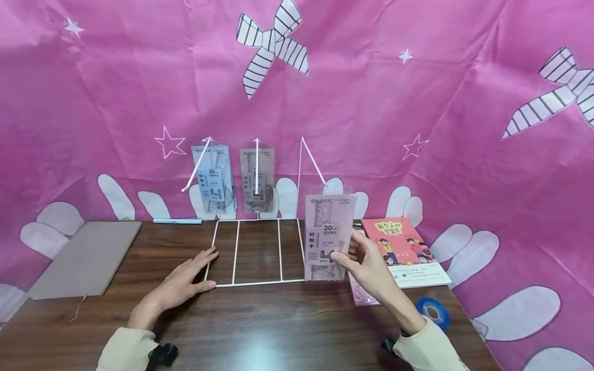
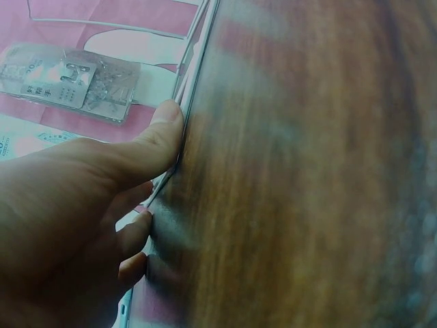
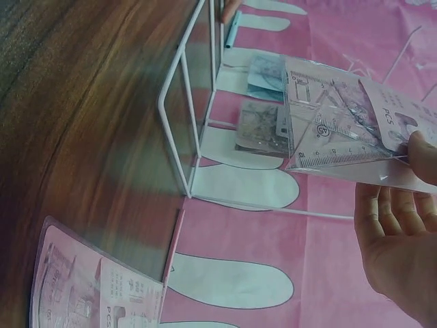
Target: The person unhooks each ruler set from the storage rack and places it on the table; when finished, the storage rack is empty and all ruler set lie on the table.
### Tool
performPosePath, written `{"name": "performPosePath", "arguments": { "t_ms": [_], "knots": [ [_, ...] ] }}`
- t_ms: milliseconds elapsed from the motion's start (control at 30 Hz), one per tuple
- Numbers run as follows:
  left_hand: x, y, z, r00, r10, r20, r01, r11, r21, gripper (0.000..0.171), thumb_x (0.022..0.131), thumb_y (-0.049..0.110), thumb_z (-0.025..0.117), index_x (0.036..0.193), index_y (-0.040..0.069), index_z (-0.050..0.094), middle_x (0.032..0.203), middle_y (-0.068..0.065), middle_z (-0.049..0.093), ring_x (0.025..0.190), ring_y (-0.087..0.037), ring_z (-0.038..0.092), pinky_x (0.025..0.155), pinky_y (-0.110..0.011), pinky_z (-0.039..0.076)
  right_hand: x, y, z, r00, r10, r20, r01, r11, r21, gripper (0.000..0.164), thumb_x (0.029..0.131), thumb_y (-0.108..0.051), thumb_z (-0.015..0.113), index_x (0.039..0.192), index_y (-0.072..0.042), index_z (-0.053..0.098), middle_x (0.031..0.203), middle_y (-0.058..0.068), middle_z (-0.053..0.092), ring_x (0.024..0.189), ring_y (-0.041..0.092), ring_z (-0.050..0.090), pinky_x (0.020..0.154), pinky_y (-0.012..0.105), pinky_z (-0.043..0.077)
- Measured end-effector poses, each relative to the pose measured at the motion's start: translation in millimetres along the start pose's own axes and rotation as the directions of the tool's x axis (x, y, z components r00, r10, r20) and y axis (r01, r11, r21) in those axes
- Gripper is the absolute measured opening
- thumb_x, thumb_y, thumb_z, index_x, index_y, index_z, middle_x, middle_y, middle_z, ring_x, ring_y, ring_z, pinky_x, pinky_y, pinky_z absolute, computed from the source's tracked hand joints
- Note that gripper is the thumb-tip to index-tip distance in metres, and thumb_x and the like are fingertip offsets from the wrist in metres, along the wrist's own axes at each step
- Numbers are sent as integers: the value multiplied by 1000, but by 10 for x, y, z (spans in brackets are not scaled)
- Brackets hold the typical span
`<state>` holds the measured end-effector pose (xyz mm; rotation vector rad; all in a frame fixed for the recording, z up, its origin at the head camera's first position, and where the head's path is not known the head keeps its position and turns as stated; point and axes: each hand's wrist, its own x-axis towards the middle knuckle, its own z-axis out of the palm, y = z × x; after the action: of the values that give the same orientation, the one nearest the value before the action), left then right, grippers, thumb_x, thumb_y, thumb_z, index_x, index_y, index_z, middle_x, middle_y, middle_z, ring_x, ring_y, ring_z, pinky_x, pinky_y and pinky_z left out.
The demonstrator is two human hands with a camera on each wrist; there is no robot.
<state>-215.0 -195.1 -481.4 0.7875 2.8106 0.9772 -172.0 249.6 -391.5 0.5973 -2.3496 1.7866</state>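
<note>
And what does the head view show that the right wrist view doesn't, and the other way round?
Head only: red book, tape, grey notebook.
Right wrist only: the label on the table packet, and readable numbers inside the held packet.
Both: the held packet, right hand, rack, pen, blue packet, grey packet.

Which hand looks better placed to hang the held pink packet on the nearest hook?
Probably the right hand: it pinches the pink packet near that hook, while the left hand rests beside the wire base.
</note>
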Motion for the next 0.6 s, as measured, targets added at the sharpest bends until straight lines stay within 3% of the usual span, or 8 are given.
{"name": "performPosePath", "arguments": {
  "t_ms": [300, 600],
  "knots": [
    [-6, -5, -6, 1000, -2, -1, 2, 1000, -4, 71, 100, 33, 71, 156, -2, 44, 165, -27, 34, 151, -51, 29, 118, -72, 22, -108, 16, -109, 999, -6, -45, 6, 1000, -9, 49, 97, 2, 71, 143, 0, 56, 119, 15, 76, 101, 18, 75, 84, 31, 63],
    [-2, 1, 5, 1000, -12, 2, 12, 1000, -9, 72, 100, 34, 71, 156, -2, 44, 165, -27, 33, 151, -50, 29, 118, -72, 22, -135, 203, -206, 998, 26, -55, -27, 1000, -8, 50, 98, 1, 69, 146, 5, 52, 122, 22, 74, 98, 17, 76, 82, 30, 63]
  ]
}}
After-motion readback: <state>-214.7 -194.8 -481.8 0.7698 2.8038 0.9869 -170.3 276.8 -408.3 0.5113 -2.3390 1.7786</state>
